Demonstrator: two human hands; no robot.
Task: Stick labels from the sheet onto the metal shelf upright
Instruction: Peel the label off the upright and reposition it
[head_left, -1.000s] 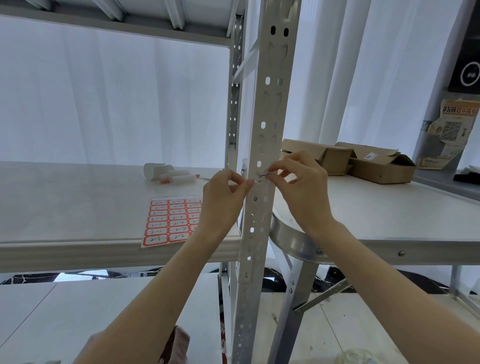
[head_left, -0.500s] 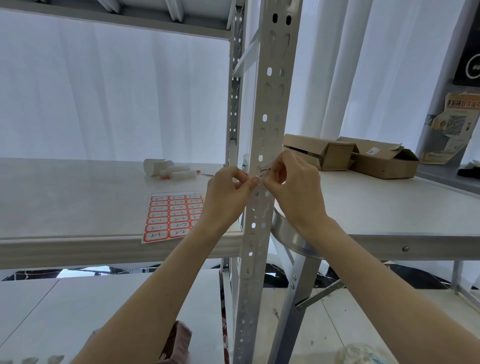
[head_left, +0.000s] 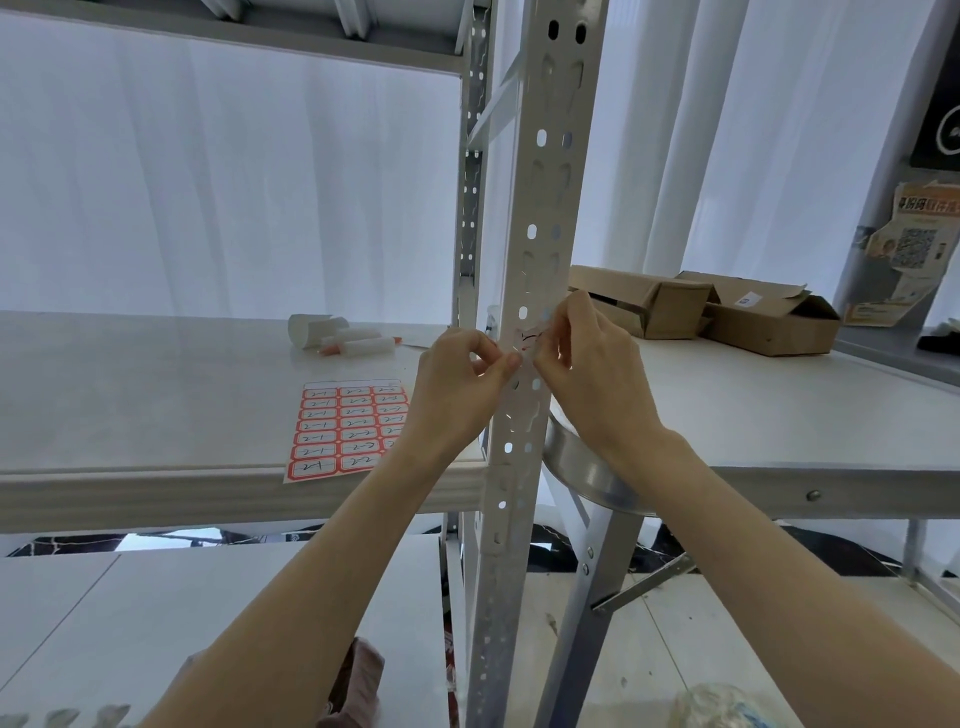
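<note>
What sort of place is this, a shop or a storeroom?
Likely a storeroom or stockroom being set up: a perforated metal upright with plain shelves, opened cardboard boxes on the side table, and a sheet of hand-numbered labels.

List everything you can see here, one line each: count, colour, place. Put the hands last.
metal shelf upright: one, pale grey, perforated, centre foreground
label: one, white with red and black marks, on the upright between the fingertips
label sheet: one, red-bordered white labels, front edge of the shelf board
shelf board: one, white, left
white tubes: small heap, count unclear, orange tips, behind the sheet
cardboard boxes: two, brown, open, on the table
table: one, white, right
curtain: white, background
poster: one, orange and white, far right
left hand: pinches the label's left edge
right hand: pinches its right edge
</note>
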